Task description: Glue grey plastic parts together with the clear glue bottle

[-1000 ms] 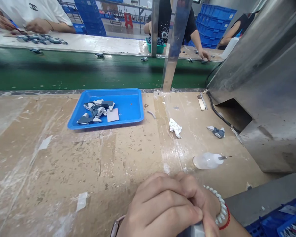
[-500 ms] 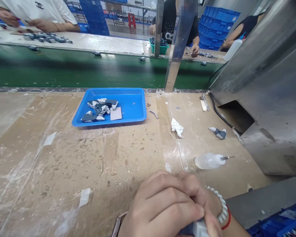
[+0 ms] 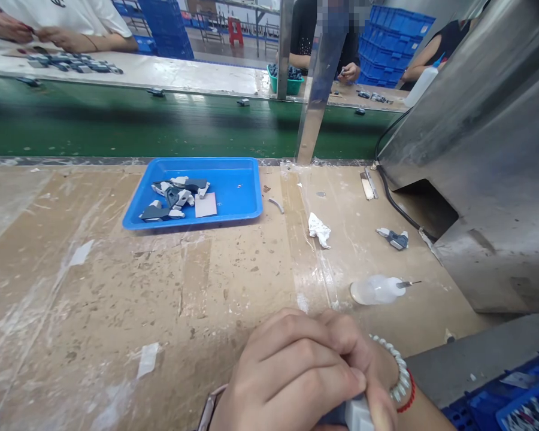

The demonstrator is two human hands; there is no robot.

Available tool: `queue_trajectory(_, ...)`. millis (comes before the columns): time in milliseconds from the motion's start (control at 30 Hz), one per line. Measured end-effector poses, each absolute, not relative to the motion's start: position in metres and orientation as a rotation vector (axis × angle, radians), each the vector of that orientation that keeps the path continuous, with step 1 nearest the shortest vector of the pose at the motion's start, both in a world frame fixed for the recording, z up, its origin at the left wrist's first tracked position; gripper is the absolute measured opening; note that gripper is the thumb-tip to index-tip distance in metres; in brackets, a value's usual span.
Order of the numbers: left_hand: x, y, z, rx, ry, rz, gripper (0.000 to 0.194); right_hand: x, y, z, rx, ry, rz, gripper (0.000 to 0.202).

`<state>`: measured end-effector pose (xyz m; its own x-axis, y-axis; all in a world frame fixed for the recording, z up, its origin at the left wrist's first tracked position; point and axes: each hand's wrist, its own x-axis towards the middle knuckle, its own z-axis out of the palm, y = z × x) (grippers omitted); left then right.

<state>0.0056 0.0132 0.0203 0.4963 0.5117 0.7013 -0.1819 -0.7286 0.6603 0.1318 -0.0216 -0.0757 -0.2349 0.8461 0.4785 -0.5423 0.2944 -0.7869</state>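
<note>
My left hand (image 3: 291,374) and my right hand (image 3: 377,365) are pressed together at the bottom edge of the view, over the near part of the worn brown table (image 3: 117,287). My left fingers curl over the right ones. Between my left fingers and my right thumb sits a small grey-and-white plastic part (image 3: 356,414), mostly hidden by the hands. A white bead bracelet and a red cord circle my right wrist; a strap shows at my left wrist.
A blue tray (image 3: 238,197) holds several grey-white parts and a card. A crumpled tissue (image 3: 318,229), a loose part (image 3: 393,238) and a lying squeeze bottle (image 3: 375,290) are at right, beside a steel machine housing (image 3: 489,155). Behind runs a green conveyor (image 3: 139,129); co-workers sit across it.
My hands stay clasped on the part with almost no shift. Small parts on the conveyor have travelled left. The co-worker across at right lifted a hand off the bench.
</note>
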Motion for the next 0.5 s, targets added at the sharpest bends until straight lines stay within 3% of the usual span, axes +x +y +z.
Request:
queue_trajectory(133,0.006,0.013,0.018,2.055,0.242,1.275,0.028,0.131,-0.024,-0.065,-0.303,-1.121,1.375,0.047)
queue_trajectory(500,0.005,0.01,0.017,2.041,0.26,1.275,0.024,0.134,-0.03,-0.093,-0.36,-1.229,1.427,0.068)
